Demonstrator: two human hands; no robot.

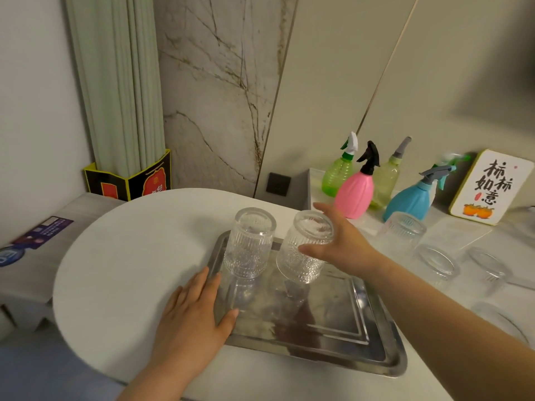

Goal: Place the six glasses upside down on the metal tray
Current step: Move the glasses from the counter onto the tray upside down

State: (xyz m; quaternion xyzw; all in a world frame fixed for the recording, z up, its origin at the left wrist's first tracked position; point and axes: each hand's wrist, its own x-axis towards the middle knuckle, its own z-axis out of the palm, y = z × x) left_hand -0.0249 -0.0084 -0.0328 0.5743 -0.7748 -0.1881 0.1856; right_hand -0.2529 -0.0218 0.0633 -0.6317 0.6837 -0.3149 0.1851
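Nearest the camera, the left hand [192,316] lies flat with its fingers spread and loose, grasping nothing, palm on the white tabletop [124,256] and fingertips over the left rim of the metal tray [333,354]. That tray is rectangular, its long axis running from its far left corner toward its near right corner, and its near half is bare polished metal. At the tray's far left corner, an inverted ribbed glass [250,241] stands base up and mouth down, axis upright. Just right of it, a second ribbed glass [304,246] is also base up but tilts, its base leaning right and its mouth meeting the tray surface at the left. The right hand [341,241] wraps this tilted glass from the right, thumb in front, fingers behind, gripping it. Right of the tray, off its edge, four more glasses [402,233] stand mouth up on the counter. Behind those, beyond the tray's far right corner, stand spray bottles [354,192] and a small sign [489,188].
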